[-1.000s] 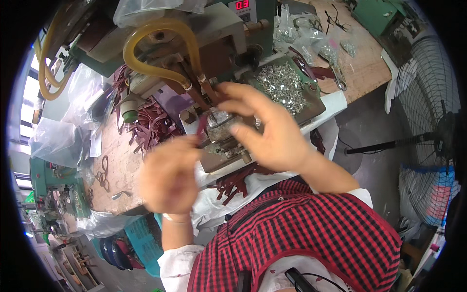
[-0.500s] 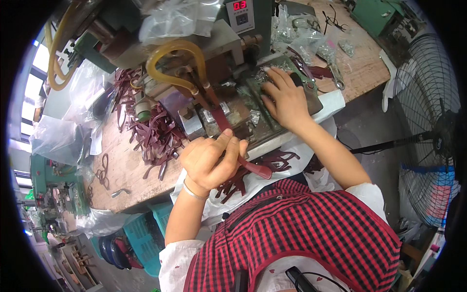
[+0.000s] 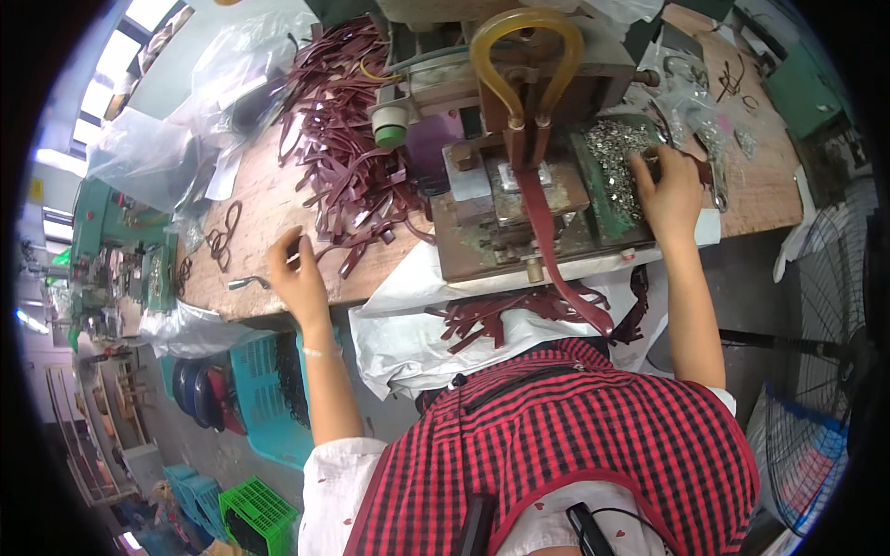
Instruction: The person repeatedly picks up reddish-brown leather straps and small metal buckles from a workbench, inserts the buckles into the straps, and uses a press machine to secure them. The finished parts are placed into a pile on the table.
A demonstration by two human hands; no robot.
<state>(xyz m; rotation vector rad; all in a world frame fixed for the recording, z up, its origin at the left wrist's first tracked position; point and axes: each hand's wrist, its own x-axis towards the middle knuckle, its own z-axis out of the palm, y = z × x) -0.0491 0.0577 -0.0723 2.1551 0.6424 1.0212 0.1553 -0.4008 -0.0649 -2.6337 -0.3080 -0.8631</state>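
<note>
A dark red strap (image 3: 541,218) hangs from the press, its upper end under the tool head and its wider lower end down by my apron. Neither hand touches it. At the left, my left hand (image 3: 298,280) is over the table edge, thumb and fingers curled but apart, with nothing visible in it. Beside it lie loose dark red straps from a large pile (image 3: 348,139). My right hand (image 3: 674,196) is at the right side of a green tray of small shiny metal pieces (image 3: 614,157). Its thumb and fingers are apart; a dark cover shows on one finger.
The press (image 3: 505,199) carries a looped yellow tube (image 3: 527,20) and a green button (image 3: 390,136). More straps (image 3: 482,313) lie on white sheeting at the front edge. A standing fan (image 3: 816,306) is at the right; a teal basket (image 3: 269,398) is below left.
My left hand has let go of the strap and moved left to the table edge. The strap now hangs free from the press. My right hand has shifted to the tray's right side.
</note>
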